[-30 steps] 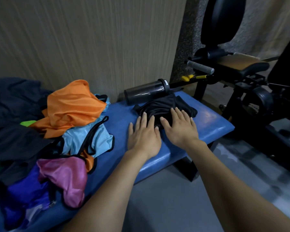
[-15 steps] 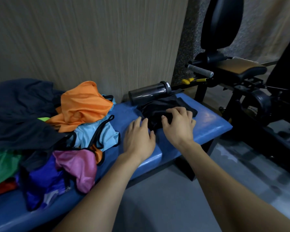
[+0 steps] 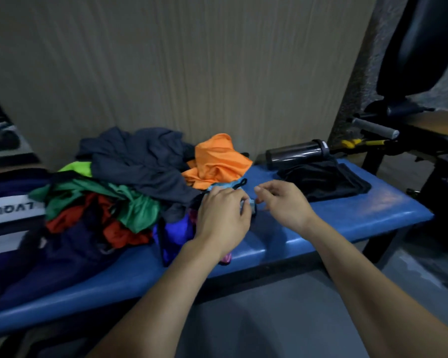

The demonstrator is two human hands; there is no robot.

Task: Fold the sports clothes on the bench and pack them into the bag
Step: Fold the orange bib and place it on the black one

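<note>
Nearest, the left hand curls its fingers over the light blue garment at the edge of the pile of clothes; whether it has a firm pinch on the cloth is hidden under the knuckles. Just beside it the right hand hovers, fingers loosely bent, holding nothing. To do this pick well, I would take one garment only by its hem and lift it free before spreading it on the bare blue bench. Farther right lies the folded black garment, with a dark bottle behind it. What may be the bag sits far left.
</note>
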